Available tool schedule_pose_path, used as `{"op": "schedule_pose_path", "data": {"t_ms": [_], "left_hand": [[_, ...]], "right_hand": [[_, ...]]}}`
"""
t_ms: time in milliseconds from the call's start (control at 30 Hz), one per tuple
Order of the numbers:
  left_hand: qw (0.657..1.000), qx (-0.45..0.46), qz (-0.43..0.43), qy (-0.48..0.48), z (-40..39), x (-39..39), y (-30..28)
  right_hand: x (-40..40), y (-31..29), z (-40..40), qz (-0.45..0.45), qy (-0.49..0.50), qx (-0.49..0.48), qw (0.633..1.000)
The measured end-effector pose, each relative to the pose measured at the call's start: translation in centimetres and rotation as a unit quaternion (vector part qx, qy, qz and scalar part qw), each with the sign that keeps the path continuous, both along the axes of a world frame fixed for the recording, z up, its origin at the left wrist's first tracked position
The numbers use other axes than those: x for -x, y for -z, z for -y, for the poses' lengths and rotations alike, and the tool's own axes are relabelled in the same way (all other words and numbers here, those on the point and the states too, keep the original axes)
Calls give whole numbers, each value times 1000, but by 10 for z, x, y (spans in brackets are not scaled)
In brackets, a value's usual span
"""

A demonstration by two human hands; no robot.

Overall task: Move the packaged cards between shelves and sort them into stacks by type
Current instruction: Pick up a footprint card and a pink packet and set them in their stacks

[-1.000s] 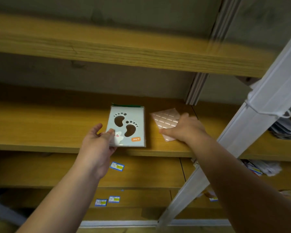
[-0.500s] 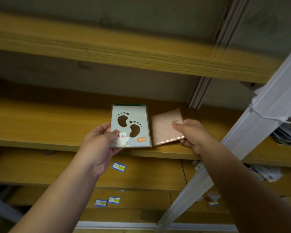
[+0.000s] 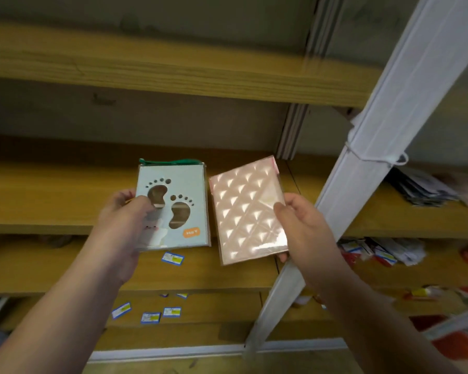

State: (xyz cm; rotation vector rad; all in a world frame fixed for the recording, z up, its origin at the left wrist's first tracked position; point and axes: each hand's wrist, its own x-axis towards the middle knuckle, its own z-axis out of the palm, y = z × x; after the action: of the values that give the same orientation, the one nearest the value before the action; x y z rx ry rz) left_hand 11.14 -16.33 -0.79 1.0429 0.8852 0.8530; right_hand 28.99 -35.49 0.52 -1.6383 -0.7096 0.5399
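Two packaged cards held up side by side in front of the middle shelf (image 3: 52, 190), one per hand. Left hand (image 3: 125, 220) curled round the lower left edge of the pale blue footprint card (image 3: 177, 209): thumb (image 3: 143, 209) laid across the face beside the left footprint cutout, remaining fingers tucked behind the left edge and mostly hidden. Right hand (image 3: 305, 228) curled round the right edge of the pink quilted card (image 3: 247, 211): thumb (image 3: 280, 209) pressed on the glossy face, other fingertips just peeking out under the lower right corner. Blue card upright, its green top strip level with the back of the middle shelf; pink card tilted slightly, just right of the blue one, edges near but apparently not touching. Both lower edges hanging below the front lip of the middle shelf. Counted: one blue footprint card, one pink quilted card. Below the middle shelf, small blue-and-yellow labels (image 3: 172, 258) on the lower shelf fronts, roughly six, though blur makes the count unsure. Right of the middle shelf, past the white upright post (image 3: 389, 125), a dark stack of packets (image 3: 422, 187), number impossible to tell
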Motion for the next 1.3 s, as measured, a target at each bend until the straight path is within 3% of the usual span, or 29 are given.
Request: {"op": "schedule_pose_path", "data": {"t_ms": [400, 667, 933, 1300], "left_hand": [[998, -49, -24, 30, 142, -43, -28], [995, -83, 3, 49, 269, -110, -37], [996, -49, -11, 78, 354, -201, -29], [994, 2, -2, 110, 394, -325, -12]], "right_hand": [[-39, -20, 167, -42, -76, -48, 995], [-116, -8, 291, -153, 21, -77, 985], [-184, 4, 392, -167, 63, -84, 980], [-272, 17, 433, -148, 155, -43, 976]]}}
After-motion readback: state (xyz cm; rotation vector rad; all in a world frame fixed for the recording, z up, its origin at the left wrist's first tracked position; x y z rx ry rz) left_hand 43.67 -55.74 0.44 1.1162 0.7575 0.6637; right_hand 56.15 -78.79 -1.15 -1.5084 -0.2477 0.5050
